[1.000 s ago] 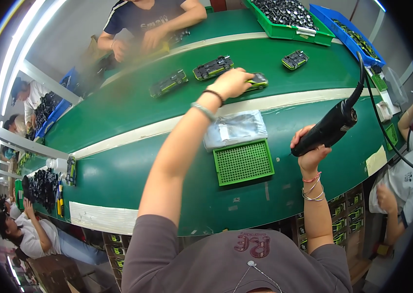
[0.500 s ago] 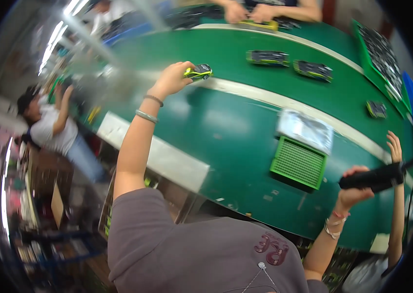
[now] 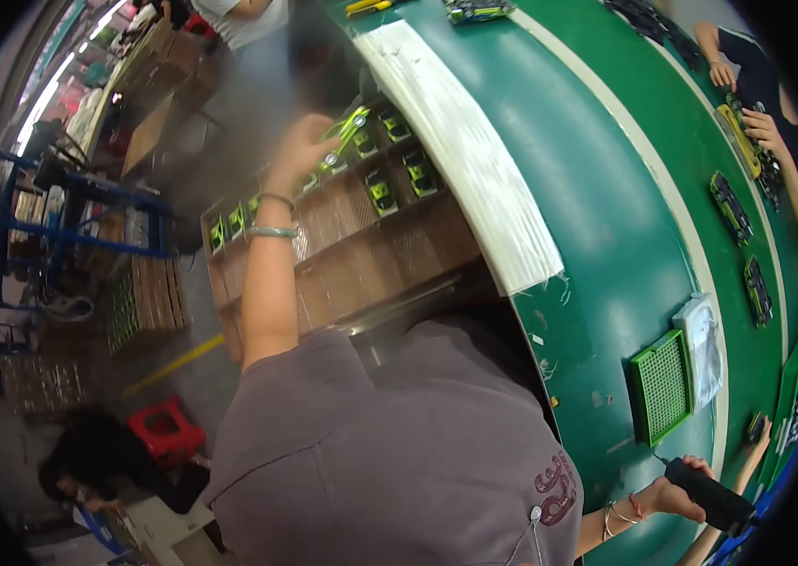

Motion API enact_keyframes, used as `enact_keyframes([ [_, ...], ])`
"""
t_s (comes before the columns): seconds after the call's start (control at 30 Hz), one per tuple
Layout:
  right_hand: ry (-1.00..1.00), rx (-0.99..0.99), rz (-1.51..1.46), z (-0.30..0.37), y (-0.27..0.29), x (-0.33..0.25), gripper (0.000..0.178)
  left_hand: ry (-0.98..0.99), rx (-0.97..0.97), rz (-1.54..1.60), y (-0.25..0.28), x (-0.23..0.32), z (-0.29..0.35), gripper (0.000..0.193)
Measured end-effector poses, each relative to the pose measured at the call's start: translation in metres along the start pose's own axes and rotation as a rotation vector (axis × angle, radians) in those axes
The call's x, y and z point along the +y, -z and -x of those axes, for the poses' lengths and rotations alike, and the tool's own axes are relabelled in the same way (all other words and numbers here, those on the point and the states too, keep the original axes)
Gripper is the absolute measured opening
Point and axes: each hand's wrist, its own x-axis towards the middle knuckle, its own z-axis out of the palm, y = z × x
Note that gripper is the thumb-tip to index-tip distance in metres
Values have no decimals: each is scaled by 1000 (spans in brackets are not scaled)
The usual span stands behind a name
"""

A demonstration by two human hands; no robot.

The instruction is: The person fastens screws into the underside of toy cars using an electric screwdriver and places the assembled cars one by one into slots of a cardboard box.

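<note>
Car (image 3: 352, 130) was pinched in the left hand (image 3: 303, 147), jutting out to its right, above the box (image 3: 347, 283) in the upper left of the frame. At lower right, the right hand (image 3: 680, 496) gripped a black tool (image 3: 715, 500).

The left hand (image 3: 303, 149) is blurred, and its fingers hide one end of the green toy car (image 3: 352, 127). The left forearm (image 3: 271, 274) covers part of the divided box (image 3: 352, 283). On the right, the black power tool (image 3: 712, 498) hides parts of the right hand's (image 3: 674, 498) fingers, and its rear end merges into the dark rim. The far edge cuts off another car (image 3: 479, 9) and the head of a standing person (image 3: 262, 24). The pieces in the green bin (image 3: 776, 453) are too small to tell.
</note>
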Motion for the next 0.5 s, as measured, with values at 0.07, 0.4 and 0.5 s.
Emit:
enact_keyframes([
  [0.07, 20, 15, 31, 0, -2, 2, 103, 110, 55, -40, 5, -43, 27, 43],
  [0.4, -173, 135, 1053, 12, 2, -20, 59, 42, -362, 1452, -55, 87, 64, 57],
  [0.5, -130, 120, 1599, 23, 17, -14, 65, 15, -566, 1506, -83, 125, 49, 64],
])
